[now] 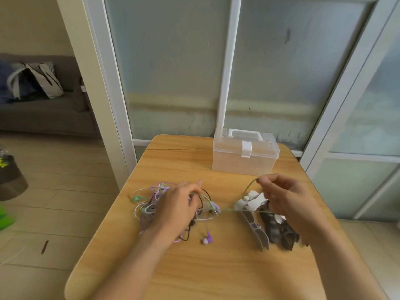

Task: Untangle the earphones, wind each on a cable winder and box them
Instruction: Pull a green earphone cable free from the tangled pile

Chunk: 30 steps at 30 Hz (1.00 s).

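Note:
A tangle of earphones [151, 202] in purple, green, white and black lies left of centre on the wooden table [216, 267]. My left hand [177, 206] rests on the tangle and pinches its cords. My right hand [287, 198] pinches a green cord [249, 188] that runs back across to the tangle. A purple earbud [208, 239] lies loose in front. Under my right hand sits a heap of white and dark cable winders [259, 221]. A clear plastic box [245, 152] with a latch stands shut at the far edge.
Frosted glass sliding doors [173, 61] rise right behind the table. A grey sofa with a bag [34, 83] is at the far left, and a dark round object [10, 176] stands on the floor at the left.

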Tool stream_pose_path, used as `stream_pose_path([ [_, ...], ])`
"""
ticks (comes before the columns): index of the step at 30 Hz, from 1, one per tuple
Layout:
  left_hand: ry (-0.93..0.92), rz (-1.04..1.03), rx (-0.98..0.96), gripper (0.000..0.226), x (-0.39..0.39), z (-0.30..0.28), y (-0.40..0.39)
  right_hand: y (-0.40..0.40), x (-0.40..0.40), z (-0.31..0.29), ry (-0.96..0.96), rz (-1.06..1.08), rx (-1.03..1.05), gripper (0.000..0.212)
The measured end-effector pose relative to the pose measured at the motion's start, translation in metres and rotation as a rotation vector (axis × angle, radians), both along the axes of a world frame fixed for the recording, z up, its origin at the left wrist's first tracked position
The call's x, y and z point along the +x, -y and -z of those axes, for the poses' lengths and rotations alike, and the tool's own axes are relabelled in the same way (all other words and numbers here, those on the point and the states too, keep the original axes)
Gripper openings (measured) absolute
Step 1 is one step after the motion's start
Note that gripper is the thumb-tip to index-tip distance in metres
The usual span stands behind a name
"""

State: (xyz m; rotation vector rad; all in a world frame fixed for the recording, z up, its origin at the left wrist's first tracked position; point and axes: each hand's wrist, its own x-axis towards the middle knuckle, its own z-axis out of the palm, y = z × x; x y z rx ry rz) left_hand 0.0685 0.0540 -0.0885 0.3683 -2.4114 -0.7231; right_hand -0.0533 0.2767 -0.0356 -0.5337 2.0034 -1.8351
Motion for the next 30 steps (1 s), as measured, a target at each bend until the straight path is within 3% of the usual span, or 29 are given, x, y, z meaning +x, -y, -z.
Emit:
stream_pose_path([
  [6,-0.185,-0.224,0.058,0.015,0.008,-0.011,0.019,-0.020,-0.016,0.000,-0.008,0.186,-0.099,0.024],
  [10,-0.231,-0.195,0.099,0.032,0.010,-0.009,0.014,-0.016,-0.011,0.004,-0.103,0.139,-0.043,0.027],
  [17,-0.255,-0.263,-0.080,0.046,0.016,-0.026,0.002,-0.006,-0.001,-0.008,-0.139,0.018,-0.244,0.032],
  [19,-0.225,-0.113,-0.103,0.060,0.018,-0.030,-0.014,0.000,0.007,-0.013,-0.081,-0.064,-0.298,0.032],
  [22,-0.065,0.297,-0.004,0.093,0.022,-0.036,-0.048,0.013,0.021,-0.014,0.041,-0.197,-0.391,0.030],
  [25,0.091,0.364,0.046,0.114,0.017,-0.030,-0.067,0.025,0.035,-0.012,0.115,-0.325,-0.430,0.030],
  [27,0.029,0.343,0.111,0.096,0.008,-0.020,-0.061,0.029,0.040,-0.011,0.097,-0.370,-0.375,0.030],
  [30,-0.043,0.332,0.136,0.028,0.001,-0.008,-0.043,0.024,0.036,-0.012,0.030,-0.337,-0.258,0.030],
])
